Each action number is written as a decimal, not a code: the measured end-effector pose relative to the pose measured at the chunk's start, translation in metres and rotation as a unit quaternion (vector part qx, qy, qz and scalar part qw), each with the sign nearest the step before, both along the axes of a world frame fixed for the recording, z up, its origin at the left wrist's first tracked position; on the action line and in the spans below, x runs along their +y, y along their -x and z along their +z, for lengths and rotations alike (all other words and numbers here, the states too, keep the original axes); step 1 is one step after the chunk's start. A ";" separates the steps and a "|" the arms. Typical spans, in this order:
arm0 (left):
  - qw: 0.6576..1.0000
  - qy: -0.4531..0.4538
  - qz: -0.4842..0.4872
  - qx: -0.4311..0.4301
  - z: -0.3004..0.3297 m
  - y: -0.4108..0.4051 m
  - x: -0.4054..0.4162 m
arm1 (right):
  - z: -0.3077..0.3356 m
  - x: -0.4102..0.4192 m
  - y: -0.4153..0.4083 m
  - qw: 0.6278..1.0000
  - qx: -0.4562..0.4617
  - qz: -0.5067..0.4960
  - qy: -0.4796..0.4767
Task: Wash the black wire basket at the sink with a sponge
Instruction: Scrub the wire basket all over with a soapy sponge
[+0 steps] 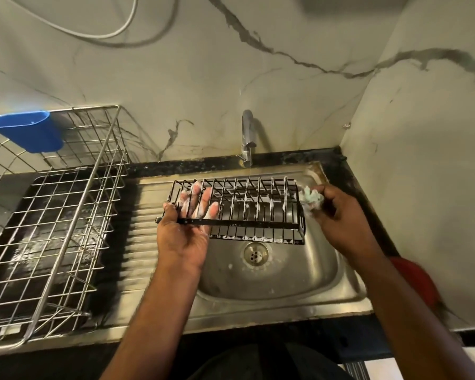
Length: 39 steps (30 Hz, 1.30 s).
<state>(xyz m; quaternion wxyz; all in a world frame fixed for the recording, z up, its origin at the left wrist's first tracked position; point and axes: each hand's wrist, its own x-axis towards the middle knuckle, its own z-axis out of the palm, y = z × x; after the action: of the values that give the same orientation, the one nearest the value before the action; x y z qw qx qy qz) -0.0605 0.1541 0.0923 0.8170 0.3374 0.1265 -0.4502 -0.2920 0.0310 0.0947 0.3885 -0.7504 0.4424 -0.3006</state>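
The black wire basket hangs over the steel sink, its wires dotted with white foam. My left hand holds its left end: the thumb lies over the front rail and the soapy fingers reach up inside the wires. My right hand grips a crumpled, foamy pale-green sponge against the basket's right end. A thin stream of water falls from the tap onto the basket's back edge.
A large steel wire dish rack stands on the drainboard to the left, with a blue plastic cup holder hung on its back rim. The drain lies under the basket. A red object sits at the counter's right edge.
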 end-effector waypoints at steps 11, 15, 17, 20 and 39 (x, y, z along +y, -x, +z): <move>0.999 0.003 -0.047 -0.019 0.008 0.024 -0.014 | 0.025 0.008 -0.016 0.923 -0.252 -0.039 -0.287; 0.982 -0.009 -0.166 -0.087 0.018 0.073 -0.019 | 0.017 0.028 -0.039 0.971 -0.125 -0.026 -0.203; 0.978 -0.005 -0.179 -0.104 0.013 0.078 -0.023 | 0.011 0.038 -0.046 0.997 -0.014 -0.007 -0.080; 0.979 -0.014 -0.174 -0.102 -0.002 0.072 -0.020 | 0.015 0.038 -0.041 0.998 0.019 0.028 -0.060; 0.973 -0.079 -0.099 -0.196 0.014 0.069 -0.037 | 0.021 0.039 -0.033 0.929 0.173 0.162 0.285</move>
<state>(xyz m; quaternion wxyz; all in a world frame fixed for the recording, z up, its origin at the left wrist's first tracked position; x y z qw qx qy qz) -0.1295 0.1170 0.1066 0.7483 0.4932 -0.0344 -0.4423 -0.2590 0.0700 0.1154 0.1190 -0.9312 0.2710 -0.2127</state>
